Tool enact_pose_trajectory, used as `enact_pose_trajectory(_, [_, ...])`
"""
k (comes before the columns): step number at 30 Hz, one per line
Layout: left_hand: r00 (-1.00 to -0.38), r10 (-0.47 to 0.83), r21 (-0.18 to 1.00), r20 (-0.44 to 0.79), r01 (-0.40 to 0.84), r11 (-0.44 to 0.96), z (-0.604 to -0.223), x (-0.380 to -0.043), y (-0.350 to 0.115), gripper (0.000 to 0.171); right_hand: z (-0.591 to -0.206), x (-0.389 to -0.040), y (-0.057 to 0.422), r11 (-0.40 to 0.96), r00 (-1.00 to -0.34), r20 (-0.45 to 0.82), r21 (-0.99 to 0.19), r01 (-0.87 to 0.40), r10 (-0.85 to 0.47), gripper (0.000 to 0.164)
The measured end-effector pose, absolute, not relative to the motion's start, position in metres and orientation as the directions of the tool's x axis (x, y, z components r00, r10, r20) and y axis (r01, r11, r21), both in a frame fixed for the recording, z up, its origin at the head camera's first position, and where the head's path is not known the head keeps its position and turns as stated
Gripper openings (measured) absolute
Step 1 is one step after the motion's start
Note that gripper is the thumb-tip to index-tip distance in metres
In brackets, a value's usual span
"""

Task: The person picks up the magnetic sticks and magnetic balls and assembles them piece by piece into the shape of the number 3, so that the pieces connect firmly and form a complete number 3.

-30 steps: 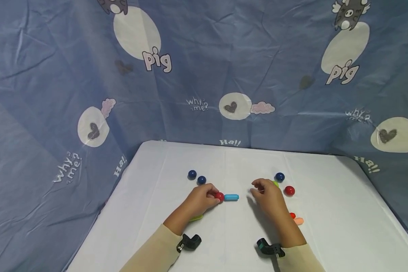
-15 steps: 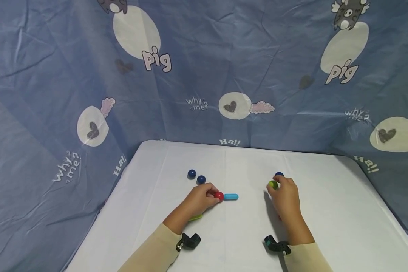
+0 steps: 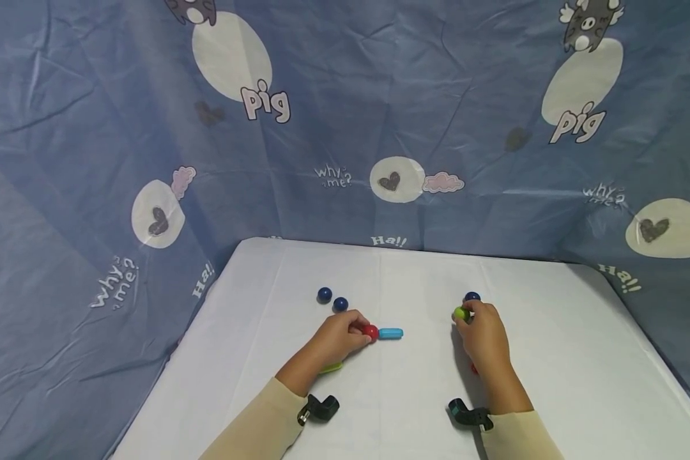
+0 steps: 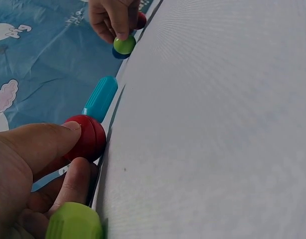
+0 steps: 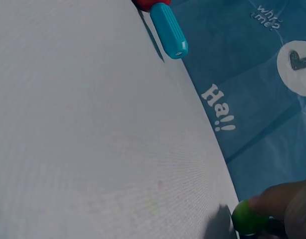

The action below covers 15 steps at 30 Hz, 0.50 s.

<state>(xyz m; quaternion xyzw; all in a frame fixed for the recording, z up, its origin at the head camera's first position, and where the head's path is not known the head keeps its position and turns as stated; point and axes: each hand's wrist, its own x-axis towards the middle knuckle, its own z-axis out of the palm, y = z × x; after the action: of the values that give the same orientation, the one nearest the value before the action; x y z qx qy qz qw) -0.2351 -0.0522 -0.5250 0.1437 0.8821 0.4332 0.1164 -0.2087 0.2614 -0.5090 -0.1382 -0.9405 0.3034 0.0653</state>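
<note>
In the head view my left hand (image 3: pixel 335 337) pinches a red ball (image 3: pixel 370 333) between thumb and fingers. A light-blue ribbed rod (image 3: pixel 391 333) joins the ball and points right. The left wrist view shows the thumb on the red ball (image 4: pixel 92 139), and the rod (image 4: pixel 100 99) beyond it. On the right, my right hand (image 3: pixel 485 335) pinches a green ball (image 3: pixel 462 314) by thumb and fingertips. A dark blue ball (image 3: pixel 472 296) lies just behind it. In the right wrist view the green ball (image 5: pixel 246 219) shows beside the thumb, partly covered.
Two dark blue balls (image 3: pixel 332 299) lie behind my left hand. A green rod (image 3: pixel 331 368) is partly hidden under the left wrist. A red piece (image 3: pixel 474 368) peeks out beside the right forearm. The white table (image 3: pixel 414 409) ends at a blue printed curtain (image 3: pixel 322 211).
My right hand has moved right from near the rod's end and taken hold of the green ball. It now covers the red ball seen earlier. The left hand has stayed in place.
</note>
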Motion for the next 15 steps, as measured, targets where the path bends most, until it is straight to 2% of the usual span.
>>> enact_pose_trajectory(9, [-0.931, 0.353, 0.791, -0.090, 0.148, 0.593, -0.5246, -0.2341, -0.0524, 0.022, -0.5084, -0.2084, 0.2552, 0.792, -0.952, 0.042, -0.567, 0.227, 0.303, 0.026])
enact_pose_trajectory(15, [-0.931, 0.355, 0.794, -0.087, 0.151, 0.589, -0.5255, -0.2354, -0.0529, 0.023, -0.5077, -0.2091, 0.2545, 0.822, -0.961, 0.055, -0.533, 0.203, 0.273, 0.038])
